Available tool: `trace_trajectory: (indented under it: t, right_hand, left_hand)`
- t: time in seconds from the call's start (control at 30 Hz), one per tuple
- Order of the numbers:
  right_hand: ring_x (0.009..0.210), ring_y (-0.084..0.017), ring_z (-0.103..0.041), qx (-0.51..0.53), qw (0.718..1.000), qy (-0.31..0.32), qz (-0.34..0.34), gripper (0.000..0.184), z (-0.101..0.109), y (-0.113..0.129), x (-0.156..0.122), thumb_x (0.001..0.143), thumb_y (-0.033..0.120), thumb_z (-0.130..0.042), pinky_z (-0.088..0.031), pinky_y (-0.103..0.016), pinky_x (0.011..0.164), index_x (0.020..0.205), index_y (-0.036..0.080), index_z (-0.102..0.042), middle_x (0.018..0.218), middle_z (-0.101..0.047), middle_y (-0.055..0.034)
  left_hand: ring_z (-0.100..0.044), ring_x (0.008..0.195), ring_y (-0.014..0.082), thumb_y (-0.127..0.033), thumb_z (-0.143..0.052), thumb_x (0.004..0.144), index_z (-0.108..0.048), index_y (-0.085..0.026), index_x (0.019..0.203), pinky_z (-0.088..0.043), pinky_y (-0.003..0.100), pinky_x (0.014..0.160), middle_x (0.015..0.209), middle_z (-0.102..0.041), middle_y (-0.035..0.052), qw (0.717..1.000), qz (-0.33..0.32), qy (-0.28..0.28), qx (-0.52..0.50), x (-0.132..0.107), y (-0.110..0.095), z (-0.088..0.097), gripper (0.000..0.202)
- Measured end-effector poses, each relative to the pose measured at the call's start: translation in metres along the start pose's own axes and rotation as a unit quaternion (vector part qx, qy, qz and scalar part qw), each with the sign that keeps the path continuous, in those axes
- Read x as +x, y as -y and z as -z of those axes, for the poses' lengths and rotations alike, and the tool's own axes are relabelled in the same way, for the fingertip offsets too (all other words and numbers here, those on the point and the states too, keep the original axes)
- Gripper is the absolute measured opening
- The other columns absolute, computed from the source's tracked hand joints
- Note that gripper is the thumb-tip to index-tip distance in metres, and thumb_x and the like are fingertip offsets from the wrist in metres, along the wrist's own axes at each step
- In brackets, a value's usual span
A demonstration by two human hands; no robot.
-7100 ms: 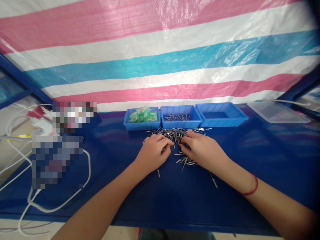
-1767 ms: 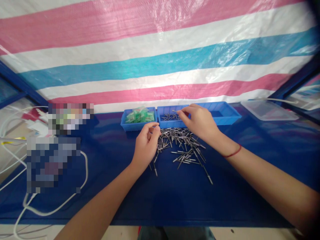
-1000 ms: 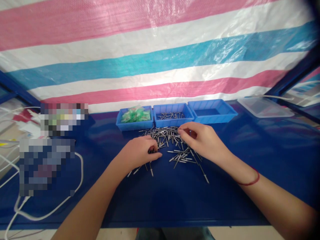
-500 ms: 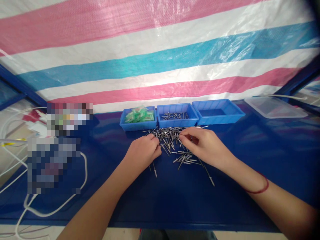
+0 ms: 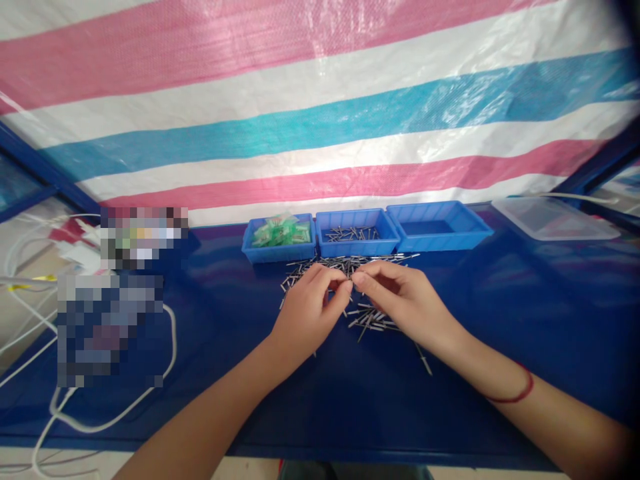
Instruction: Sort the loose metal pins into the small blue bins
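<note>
A heap of small metal pins [image 5: 373, 317] lies on the blue table [image 5: 500, 320] in front of three blue bins. My left hand [image 5: 307, 313] and my right hand [image 5: 400, 297] are raised just over the heap, fingertips pinched and meeting in the middle. What they pinch is too small to make out, perhaps a pin. The left bin [image 5: 279, 238] holds green pieces. The middle bin [image 5: 356, 233] holds several pins. The right bin [image 5: 440, 227] looks empty.
A clear plastic tray [image 5: 555, 219] sits at the far right. White cables [image 5: 115, 413] and blurred items lie at the left. A striped tarp [image 5: 320, 107] hangs behind the bins. A stray pin [image 5: 424, 361] lies nearer the front edge.
Both hands lifted from the heap and came together, fingertips now touching. About two seconds ago my right hand was over the middle bin and came back to the heap.
</note>
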State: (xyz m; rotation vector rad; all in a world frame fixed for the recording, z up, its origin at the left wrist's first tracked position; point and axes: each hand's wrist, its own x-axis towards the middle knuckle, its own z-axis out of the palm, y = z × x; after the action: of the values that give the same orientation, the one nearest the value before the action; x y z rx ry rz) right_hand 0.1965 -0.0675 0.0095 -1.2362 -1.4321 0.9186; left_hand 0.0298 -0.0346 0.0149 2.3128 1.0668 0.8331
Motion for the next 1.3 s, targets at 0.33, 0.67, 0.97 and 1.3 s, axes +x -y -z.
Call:
trace_trajectory:
  t: [0.33, 0.67, 0.97, 1.3]
  right_hand:
    - [0.070, -0.015, -0.057, 0.039, 0.998, -0.046, 0.037, 0.016, -0.002, -0.007, -0.001, 0.081, 0.036, -0.066, -0.047, -0.027, 0.062, 0.081, 0.020, -0.064, 0.076, -0.063, -0.0019]
    - [0.083, -0.018, -0.061, -0.015, 0.999, -0.016, 0.044, 0.015, 0.005, -0.006, 0.003, 0.084, 0.032, -0.062, -0.047, -0.030, 0.069, 0.093, 0.023, -0.070, 0.092, -0.067, -0.0044]
    - [0.069, -0.016, -0.057, -0.115, 0.990, -0.032, 0.075, 0.026, 0.007, -0.006, 0.010, 0.089, 0.037, -0.052, -0.043, -0.028, 0.064, 0.080, 0.018, -0.067, 0.075, -0.064, -0.0032]
    - [0.064, -0.017, -0.056, -0.348, 0.913, -0.177, 0.121, 0.038, 0.031, -0.001, 0.076, 0.091, 0.041, -0.047, -0.036, -0.030, 0.061, 0.072, 0.015, -0.067, 0.070, -0.065, -0.0066]
  left_hand:
    - [-0.049, 0.063, 0.0088, -0.032, -0.053, 0.090, -0.063, -0.018, 0.091, -0.039, 0.021, 0.060, 0.079, -0.057, -0.0008, 0.992, 0.027, -0.013, -0.124, -0.001, 0.005, -0.014, 0.016]
    - [-0.048, 0.058, 0.0072, -0.029, -0.061, 0.084, -0.060, -0.017, 0.083, -0.039, 0.020, 0.056, 0.077, -0.058, -0.0013, 0.989, 0.030, -0.043, -0.136, 0.003, 0.009, -0.007, 0.012]
    - [-0.048, 0.057, 0.0083, -0.035, -0.052, 0.090, -0.061, -0.017, 0.084, -0.038, 0.021, 0.057, 0.072, -0.059, -0.0015, 0.995, 0.033, -0.056, -0.074, 0.005, 0.009, 0.002, 0.021]
    - [-0.056, 0.071, 0.0130, -0.029, -0.046, 0.093, -0.063, -0.019, 0.094, -0.041, 0.024, 0.068, 0.083, -0.065, 0.0004, 0.999, 0.007, 0.006, 0.035, 0.011, 0.027, 0.006, 0.020]
